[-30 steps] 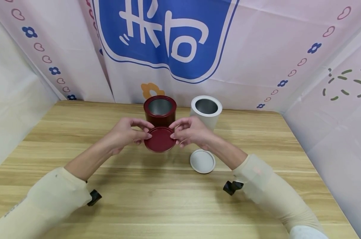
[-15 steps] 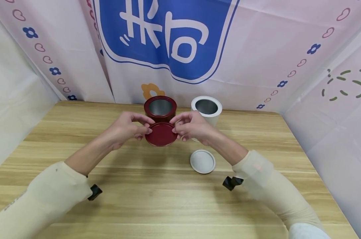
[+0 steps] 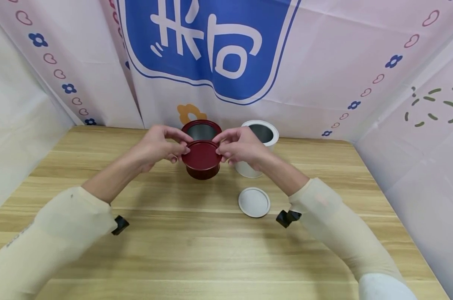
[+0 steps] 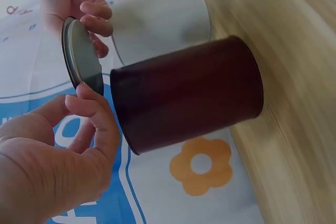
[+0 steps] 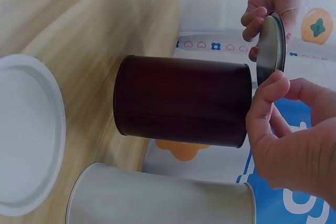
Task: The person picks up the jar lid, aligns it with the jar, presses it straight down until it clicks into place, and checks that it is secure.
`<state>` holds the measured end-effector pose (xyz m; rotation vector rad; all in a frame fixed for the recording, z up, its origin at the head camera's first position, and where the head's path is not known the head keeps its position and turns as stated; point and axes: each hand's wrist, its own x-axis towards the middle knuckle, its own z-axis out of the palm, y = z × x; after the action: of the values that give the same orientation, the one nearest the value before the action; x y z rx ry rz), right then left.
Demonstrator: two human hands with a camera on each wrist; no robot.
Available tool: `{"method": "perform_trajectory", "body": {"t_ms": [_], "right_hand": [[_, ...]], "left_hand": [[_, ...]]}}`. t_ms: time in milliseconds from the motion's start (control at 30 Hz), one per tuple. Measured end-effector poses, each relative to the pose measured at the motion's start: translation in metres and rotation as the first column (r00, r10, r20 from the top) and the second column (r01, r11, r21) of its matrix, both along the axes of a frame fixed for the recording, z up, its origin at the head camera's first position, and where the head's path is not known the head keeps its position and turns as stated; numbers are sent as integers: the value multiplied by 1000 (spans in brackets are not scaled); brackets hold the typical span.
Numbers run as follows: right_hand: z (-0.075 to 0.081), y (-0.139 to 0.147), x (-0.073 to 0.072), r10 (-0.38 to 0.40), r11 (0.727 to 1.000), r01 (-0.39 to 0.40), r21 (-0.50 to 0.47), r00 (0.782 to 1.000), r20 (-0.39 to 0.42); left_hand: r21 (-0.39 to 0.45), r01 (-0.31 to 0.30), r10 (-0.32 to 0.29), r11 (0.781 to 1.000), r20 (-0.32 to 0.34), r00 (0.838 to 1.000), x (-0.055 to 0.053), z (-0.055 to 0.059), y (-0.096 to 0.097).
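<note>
A dark red lid (image 3: pixel 201 155) is held level between both hands, just above the red can (image 3: pixel 202 171). In both wrist views a gap shows between the lid's silvery underside (image 4: pixel 86 59) and the can's rim. My left hand (image 3: pixel 160 146) pinches the lid's left edge with thumb and fingers. At the opposite edge, my right hand (image 3: pixel 241 148) pinches it the same way. The red can stands upright with its top uncovered, and its grey inside (image 3: pixel 201 131) is partly visible behind the lid.
An uncovered white can (image 3: pixel 249 168) stands right of the red one, partly behind my right hand. Its white lid (image 3: pixel 254 202) lies flat on the wooden table (image 3: pixel 196 246) in front. A printed cloth (image 3: pixel 312 71) hangs behind the cans.
Both hands have carried the red lid up and away from me, from in front of the red can to over its near rim. The cans and white lid have stayed put.
</note>
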<state>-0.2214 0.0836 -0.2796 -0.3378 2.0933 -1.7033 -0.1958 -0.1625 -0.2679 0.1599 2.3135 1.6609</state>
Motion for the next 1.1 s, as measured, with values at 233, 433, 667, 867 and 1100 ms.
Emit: {"method": "perform_trajectory", "body": {"t_ms": [233, 433, 667, 867, 1100], "right_hand": [[4, -5, -13, -15, 999, 14, 29, 1000, 6], [11, -8, -26, -43, 998, 42, 52, 999, 9], [15, -14, -39, -60, 996, 62, 68, 998, -23], [16, -18, -48, -72, 994, 76, 84, 996, -51], [16, -21, -57, -77, 989, 88, 119, 992, -95]], "left_hand": [[-34, -1, 2, 999, 13, 1000, -11, 5, -2], [-30, -36, 36, 999, -17, 999, -20, 11, -2], [-87, -68, 64, 994, -46, 997, -33, 15, -1], [-123, -93, 88, 988, -49, 995, -44, 16, -1], [-142, -99, 90, 985, -68, 994, -53, 18, 1]]}}
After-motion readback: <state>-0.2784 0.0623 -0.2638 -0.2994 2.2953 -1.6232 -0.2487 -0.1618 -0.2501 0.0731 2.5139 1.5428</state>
